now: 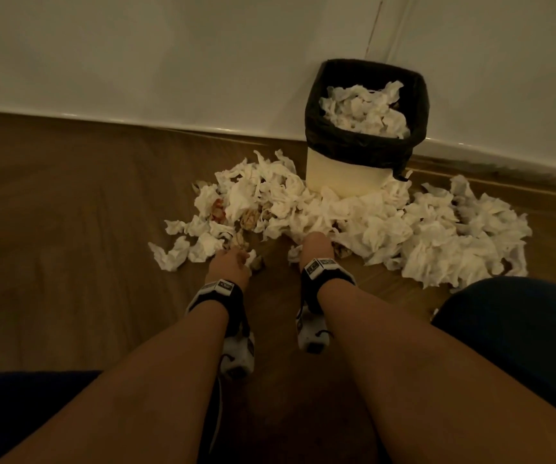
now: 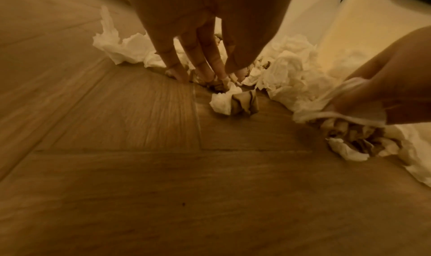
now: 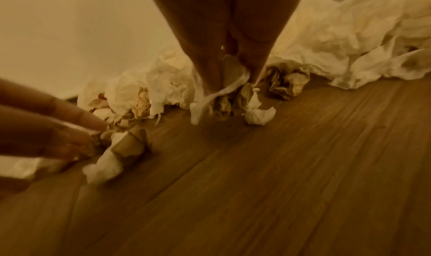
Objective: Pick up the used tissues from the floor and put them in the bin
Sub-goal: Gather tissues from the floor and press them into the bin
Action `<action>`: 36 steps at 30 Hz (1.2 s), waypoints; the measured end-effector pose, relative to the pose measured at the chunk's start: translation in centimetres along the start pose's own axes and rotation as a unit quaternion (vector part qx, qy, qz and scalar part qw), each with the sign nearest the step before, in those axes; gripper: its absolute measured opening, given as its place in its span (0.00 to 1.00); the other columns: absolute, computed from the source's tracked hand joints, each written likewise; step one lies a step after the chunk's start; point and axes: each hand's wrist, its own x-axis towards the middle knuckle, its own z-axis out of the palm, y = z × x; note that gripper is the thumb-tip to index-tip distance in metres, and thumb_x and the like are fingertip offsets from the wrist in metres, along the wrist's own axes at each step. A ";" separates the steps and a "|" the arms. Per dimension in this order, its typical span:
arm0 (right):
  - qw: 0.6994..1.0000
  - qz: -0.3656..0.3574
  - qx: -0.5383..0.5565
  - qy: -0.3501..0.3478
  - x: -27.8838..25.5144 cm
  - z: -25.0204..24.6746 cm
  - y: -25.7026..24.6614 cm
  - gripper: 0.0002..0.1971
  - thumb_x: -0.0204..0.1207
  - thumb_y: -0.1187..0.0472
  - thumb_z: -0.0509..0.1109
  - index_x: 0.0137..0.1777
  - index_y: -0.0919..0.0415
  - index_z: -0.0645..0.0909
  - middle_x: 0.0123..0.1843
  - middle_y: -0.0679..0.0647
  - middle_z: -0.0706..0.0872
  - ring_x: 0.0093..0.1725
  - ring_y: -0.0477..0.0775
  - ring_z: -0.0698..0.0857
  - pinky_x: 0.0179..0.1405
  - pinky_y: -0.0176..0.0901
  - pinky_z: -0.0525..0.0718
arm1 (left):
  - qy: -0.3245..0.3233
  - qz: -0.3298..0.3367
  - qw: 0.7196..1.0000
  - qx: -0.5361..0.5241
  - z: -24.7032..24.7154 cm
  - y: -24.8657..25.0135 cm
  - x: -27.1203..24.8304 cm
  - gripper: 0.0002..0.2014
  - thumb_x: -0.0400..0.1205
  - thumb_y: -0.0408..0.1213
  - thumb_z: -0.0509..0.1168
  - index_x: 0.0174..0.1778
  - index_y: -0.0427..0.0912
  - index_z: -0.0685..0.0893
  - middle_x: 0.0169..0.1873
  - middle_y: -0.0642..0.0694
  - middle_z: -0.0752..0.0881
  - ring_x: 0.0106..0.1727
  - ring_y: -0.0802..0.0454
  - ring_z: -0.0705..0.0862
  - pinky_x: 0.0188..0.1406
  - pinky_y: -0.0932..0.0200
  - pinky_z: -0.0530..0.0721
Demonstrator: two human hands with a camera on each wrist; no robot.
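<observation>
Right hand (image 1: 316, 247) pinching a tissue wad (image 3: 224, 101), low at the wooden floor (image 1: 69, 212). Left hand (image 1: 228, 266) just beside it, fingers straight, tips touching brown crumpled scraps (image 2: 214, 83). Ahead, the tissue heap (image 1: 420, 236) wraps the white bin (image 1: 343, 175). Its black liner (image 1: 313, 128) holds crumpled tissues (image 1: 363, 112), nearly to the rim.

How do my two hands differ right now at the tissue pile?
The left hand has straight fingers touching crumpled brown paper; the right hand has fingers pinching a white tissue strip. The left hand is at the near-left edge of the pile; the right hand reaches farther toward the bin. Both are low over the floor.
</observation>
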 end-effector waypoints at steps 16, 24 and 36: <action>0.727 0.263 0.634 -0.028 0.1 -2.5 3.4 0.21 0.86 0.56 0.51 0.77 0.61 0.65 0.65 0.62 0.78 0.61 0.61 0.78 0.58 0.44 0.76 | 0.016 0.010 0.998 -0.056 0.8 2.1 0.2 0.12 0.82 0.31 0.59 0.57 0.48 0.81 0.70 0.40 0.69 0.62 0.40 0.79 0.55 0.51 0.82; 0.389 0.138 0.903 -0.117 -1.9 -4.2 3.8 0.22 0.81 0.53 0.49 0.69 0.61 0.71 0.59 0.67 0.78 0.53 0.69 0.77 0.56 0.62 0.75 | 0.016 -0.008 0.999 -0.042 0.9 1.7 0.6 0.13 0.82 0.30 0.60 0.57 0.51 0.82 0.70 0.40 0.70 0.66 0.38 0.76 0.57 0.49 0.81; 0.426 0.121 0.877 -0.185 -1.9 -3.1 3.8 0.18 0.87 0.53 0.51 0.42 0.64 0.74 0.18 0.49 0.70 0.09 0.43 0.63 0.06 0.31 0.58 | 0.022 0.016 1.000 0.004 2.4 1.0 -0.1 0.19 0.80 0.43 0.65 0.67 0.50 0.75 0.69 0.40 0.63 0.67 0.38 0.71 0.64 0.46 0.78</action>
